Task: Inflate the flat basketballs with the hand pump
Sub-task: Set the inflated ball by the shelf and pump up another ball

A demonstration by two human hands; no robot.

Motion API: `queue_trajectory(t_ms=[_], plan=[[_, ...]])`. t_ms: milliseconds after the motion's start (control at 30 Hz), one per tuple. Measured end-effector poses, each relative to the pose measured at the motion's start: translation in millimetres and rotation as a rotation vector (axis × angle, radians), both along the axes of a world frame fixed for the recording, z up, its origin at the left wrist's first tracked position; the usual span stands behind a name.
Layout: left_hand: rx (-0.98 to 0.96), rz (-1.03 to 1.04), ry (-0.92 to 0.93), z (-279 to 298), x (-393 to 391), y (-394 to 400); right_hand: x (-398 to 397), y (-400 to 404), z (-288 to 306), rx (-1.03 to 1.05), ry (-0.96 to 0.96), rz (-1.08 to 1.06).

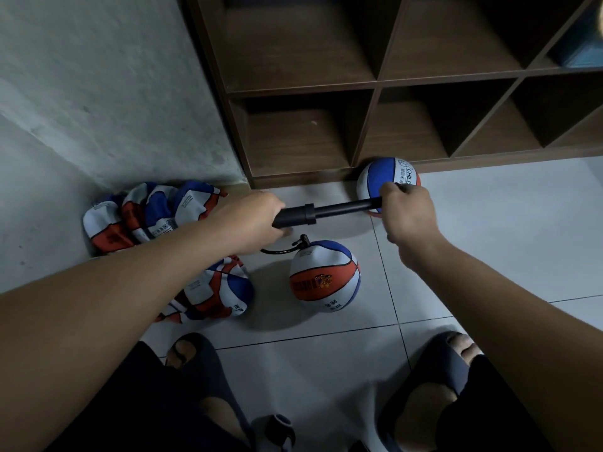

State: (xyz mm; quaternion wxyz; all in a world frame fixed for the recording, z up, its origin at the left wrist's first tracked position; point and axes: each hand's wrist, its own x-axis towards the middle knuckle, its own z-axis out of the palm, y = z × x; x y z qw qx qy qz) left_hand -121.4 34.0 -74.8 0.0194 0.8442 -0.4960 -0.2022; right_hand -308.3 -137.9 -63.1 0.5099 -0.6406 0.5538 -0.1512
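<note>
The black pump (pixel 295 216) is held level above the tiled floor (pixel 489 230): its barrel is gripped by the left hand (pixel 253 220), its handle end is gripped by the right hand (pixel 406 212), with the rod drawn out between them. Just below the left grip, a thin hose (pixel 280 250) runs to the top of a rounded ball (pixel 324 275). Flat balls (pixel 146 213) lie beneath the left forearm. Another ball (pixel 375 181) is seen behind the right hand, against the shelf (pixel 375 83).

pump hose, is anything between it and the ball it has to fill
Nothing visible. The thin black hose runs from under the left hand straight to the top of the round red, white and blue basketball on the tiled floor, its connector sitting at the ball's valve.
</note>
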Motion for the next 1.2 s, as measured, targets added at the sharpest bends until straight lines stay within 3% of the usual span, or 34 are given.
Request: queue_trajectory(t_ms=[433, 700, 967, 1200], plan=[[0.044, -0.074, 0.028, 7.3, -25.0, -7.8, 14.0, 53.3, -10.2, 0.058, -0.002, 0.283], [0.047, -0.090, 0.058, 1.8, -19.5, -5.9, 14.6, 44.1, -13.9, 0.161, 0.016, 0.268], [0.120, -0.038, 0.049, -4.4, 10.9, 2.8, -5.8, -8.2, -15.8, 0.173, 0.053, -0.042], [0.102, -0.057, 0.038, -3.3, -6.7, -3.0, -2.3, 27.2, -19.6, 0.088, 0.021, 0.079]])
